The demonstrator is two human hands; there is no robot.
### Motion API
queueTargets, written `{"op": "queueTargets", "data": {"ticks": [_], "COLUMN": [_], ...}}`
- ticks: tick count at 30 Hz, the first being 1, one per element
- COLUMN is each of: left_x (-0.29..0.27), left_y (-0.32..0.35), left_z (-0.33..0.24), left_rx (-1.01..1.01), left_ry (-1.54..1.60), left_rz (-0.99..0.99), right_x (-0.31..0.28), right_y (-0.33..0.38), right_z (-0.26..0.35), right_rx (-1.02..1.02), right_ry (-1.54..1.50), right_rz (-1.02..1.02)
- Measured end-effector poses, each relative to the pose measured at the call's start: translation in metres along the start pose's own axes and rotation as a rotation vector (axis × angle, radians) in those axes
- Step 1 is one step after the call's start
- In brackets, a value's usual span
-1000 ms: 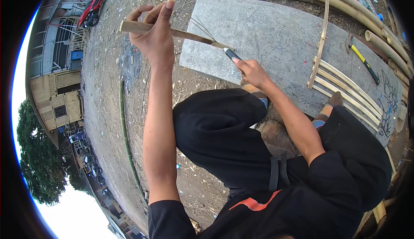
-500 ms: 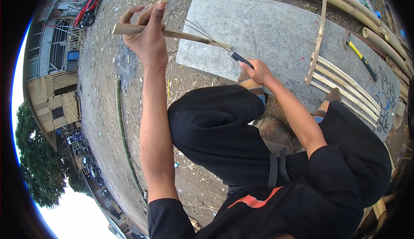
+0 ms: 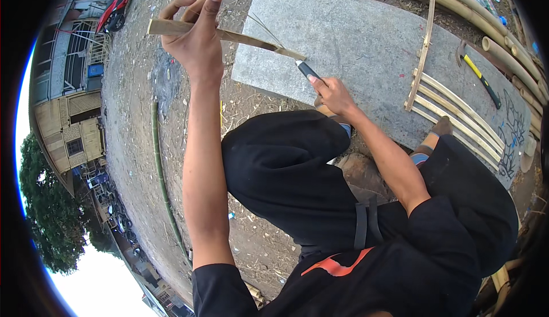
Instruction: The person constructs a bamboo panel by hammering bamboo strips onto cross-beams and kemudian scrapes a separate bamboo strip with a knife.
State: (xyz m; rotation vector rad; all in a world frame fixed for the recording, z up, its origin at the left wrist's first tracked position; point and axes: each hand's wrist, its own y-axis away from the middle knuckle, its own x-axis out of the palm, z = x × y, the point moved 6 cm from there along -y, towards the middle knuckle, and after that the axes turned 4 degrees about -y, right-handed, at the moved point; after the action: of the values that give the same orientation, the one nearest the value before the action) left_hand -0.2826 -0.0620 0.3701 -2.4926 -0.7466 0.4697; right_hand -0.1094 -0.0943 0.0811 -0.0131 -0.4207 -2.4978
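Observation:
My left hand is raised at the upper left, its fingers closed around a split bamboo strip. The strip runs rightward over the grey board, with thin slivers curling up from it. My right hand grips the dark handle of a knife. The knife's front end meets the strip near its right tip; the blade itself barely shows.
A grey slab lies in front of me. On its right are a hammer with a yellow and black handle and several pale bamboo strips joined to a crosspiece. Bamboo poles lie beyond.
My right hand has shifted slightly left and the knife handle stands steeper. The strip's right end sits a little higher. My left hand keeps its hold.

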Motion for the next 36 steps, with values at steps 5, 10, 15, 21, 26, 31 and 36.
{"op": "queueTargets", "data": {"ticks": [5, 10, 15, 21, 26, 31, 36], "left_x": [0.002, -0.010, 0.016, -0.003, 0.001, 0.002, -0.013], "left_y": [-0.001, -0.002, 0.005, -0.006, -0.001, 0.000, -0.002], "left_z": [-0.003, -0.001, -0.004, -0.006, -0.001, 0.002, 0.002], "left_rx": [0.011, 0.023, -0.058, 0.015, -0.044, -0.019, 0.000], "left_ry": [0.050, 0.006, 0.003, -0.022, -0.003, 0.010, 0.003], "left_rz": [-0.003, -0.008, 0.059, -0.025, -0.025, -0.037, -0.052], "right_x": [0.017, 0.010, -0.025, 0.000, -0.001, 0.001, 0.022], "right_y": [0.033, 0.010, -0.018, -0.026, -0.031, -0.003, 0.017], "right_z": [0.102, 0.112, -0.029, -0.038, -0.043, 0.006, 0.094], "right_rx": [-0.339, -0.381, -0.071, 0.004, 0.124, -0.112, -0.382], "right_ry": [0.005, 0.150, 0.403, 0.190, 0.008, 0.214, -0.042], "right_rz": [0.064, 0.106, -0.032, 0.010, 0.043, -0.040, 0.070]}}
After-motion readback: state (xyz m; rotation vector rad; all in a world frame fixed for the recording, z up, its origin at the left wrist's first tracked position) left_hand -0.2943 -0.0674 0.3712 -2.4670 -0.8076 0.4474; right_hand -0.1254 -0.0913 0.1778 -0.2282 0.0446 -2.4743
